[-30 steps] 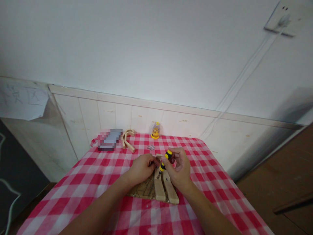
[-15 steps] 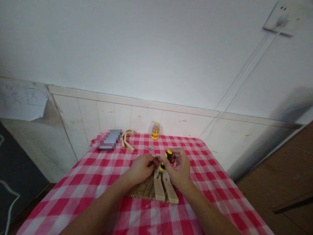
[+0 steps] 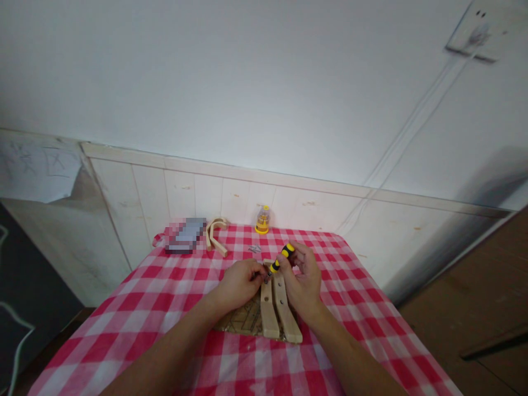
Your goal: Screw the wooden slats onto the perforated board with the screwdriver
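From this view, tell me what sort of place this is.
Probably a room at home used as a makeshift workbench: a red-checked tablecloth, wall panelling with a wall socket above, and wooden slats under a screwdriver held in the right hand.

No legible text; only blurred scrawl on the wall paper.

A red-and-white checked tablecloth covers the table. At its far edge, against pale wooden wall panelling, stand a small clear plastic jar with a yellow base, curved pale wooden pieces and a blurred grey block — small metal screws lie just in front. A white wall socket sits high on the right.
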A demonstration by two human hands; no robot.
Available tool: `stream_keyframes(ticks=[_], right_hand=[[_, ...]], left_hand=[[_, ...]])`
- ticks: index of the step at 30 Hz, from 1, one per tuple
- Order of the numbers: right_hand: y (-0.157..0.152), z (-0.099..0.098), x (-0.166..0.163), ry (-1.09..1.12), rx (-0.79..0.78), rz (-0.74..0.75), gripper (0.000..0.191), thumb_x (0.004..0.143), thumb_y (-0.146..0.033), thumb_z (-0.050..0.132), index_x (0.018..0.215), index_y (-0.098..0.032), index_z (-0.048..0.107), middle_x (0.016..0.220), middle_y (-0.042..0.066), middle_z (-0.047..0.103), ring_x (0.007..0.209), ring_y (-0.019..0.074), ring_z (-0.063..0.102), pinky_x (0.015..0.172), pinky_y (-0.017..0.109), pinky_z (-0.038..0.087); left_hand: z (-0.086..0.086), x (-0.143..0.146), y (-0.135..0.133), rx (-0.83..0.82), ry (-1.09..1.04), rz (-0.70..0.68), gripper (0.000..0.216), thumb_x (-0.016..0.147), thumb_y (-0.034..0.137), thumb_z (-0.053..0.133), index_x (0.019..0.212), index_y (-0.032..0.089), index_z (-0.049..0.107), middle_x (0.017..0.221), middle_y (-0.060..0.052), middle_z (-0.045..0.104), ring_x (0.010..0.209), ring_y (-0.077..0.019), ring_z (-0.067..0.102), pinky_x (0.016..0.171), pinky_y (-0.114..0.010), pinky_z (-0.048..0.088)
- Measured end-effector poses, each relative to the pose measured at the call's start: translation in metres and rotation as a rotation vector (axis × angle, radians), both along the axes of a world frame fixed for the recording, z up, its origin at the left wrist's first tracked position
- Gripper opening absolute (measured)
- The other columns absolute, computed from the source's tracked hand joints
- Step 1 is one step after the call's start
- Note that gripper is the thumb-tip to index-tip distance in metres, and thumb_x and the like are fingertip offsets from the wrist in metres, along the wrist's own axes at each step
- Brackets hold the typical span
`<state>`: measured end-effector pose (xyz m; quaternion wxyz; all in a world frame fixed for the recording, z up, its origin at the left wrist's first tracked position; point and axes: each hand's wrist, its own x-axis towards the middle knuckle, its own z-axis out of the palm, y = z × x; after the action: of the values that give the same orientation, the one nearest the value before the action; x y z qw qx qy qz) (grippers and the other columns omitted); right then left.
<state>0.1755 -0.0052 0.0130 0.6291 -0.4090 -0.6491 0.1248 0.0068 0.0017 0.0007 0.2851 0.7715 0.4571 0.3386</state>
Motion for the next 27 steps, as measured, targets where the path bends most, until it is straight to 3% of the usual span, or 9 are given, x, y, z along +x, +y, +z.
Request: stream_keyframes(ticks=[20,27], right_hand=[[0.000,0.008,0.005,-0.156,-0.048,0.129,0.038,0.096,-0.026,0.054,0.134,-0.027,0.056,0.106,0.007,0.074,0.084,0.0204,0.070,0.075,0.036,0.056],[0.000,0.009,0.001,-0.054,-0.077,0.131,0.032,0.087,-0.025,0.066,0.118,-0.026,0.061,0.089,0.002,0.071,0.073,0.0174,0.066,0.063,0.029,0.053]], left_hand=[[0.001,-0.001,-0.001,-0.009,0.006,0.010,0.020,0.081,0.016,0.052,0.083,0.020,0.071,0.090,-0.005,0.076,0.087,-0.0216,0.068,0.078,-0.030,0.051],[0.000,-0.001,-0.001,-0.004,0.000,0.007,0.021,0.080,0.015,0.052,0.083,0.019,0.072,0.089,-0.005,0.076,0.085,-0.0217,0.069,0.078,-0.030,0.051]])
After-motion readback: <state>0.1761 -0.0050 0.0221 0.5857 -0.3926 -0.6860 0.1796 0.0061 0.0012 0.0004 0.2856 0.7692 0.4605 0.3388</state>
